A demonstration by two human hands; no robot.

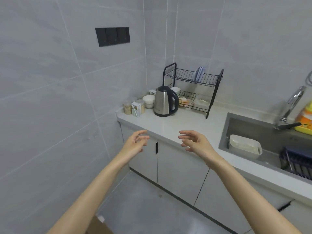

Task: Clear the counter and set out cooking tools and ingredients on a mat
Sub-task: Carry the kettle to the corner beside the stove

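Left hand (pixel 134 143): fingers (pixel 141 133) spread and lightly curled, holding nothing, raised before the cabinet doors (pixel 177 166) just short of the counter (pixel 185 125). Right hand (pixel 196 142): fingers (pixel 185 132) likewise parted and loose, empty, over the counter's front edge, palm turned toward the left hand. Bare worktop lies between and just beyond the two hands. At twelve o'clock from the hands: steel kettle (pixel 164 102) on its base. At eleven o'clock: jars (pixel 127 108), a small carton (pixel 135 109) and a white cup (pixel 148 101), crowded into the corner. At one o'clock: black two-tier dish rack (pixel 214 92) with a plate on the upper tier and dishes on the lower. At three o'clock: sink (pixel 249 125) with a white tub (pixel 244 146) and a dark basket (pixel 297 163) inside it; faucet (pixel 293 102) and an orange bottle (pixel 306 116) behind it. Mat: not in view. Cooking tools and ingredients for setting out: none identifiable on the bare worktop. Status, by judgement: task at or near its opening; nothing grasped, corner clutter not yet cleared, mat not yet laid, all setting-out remains.
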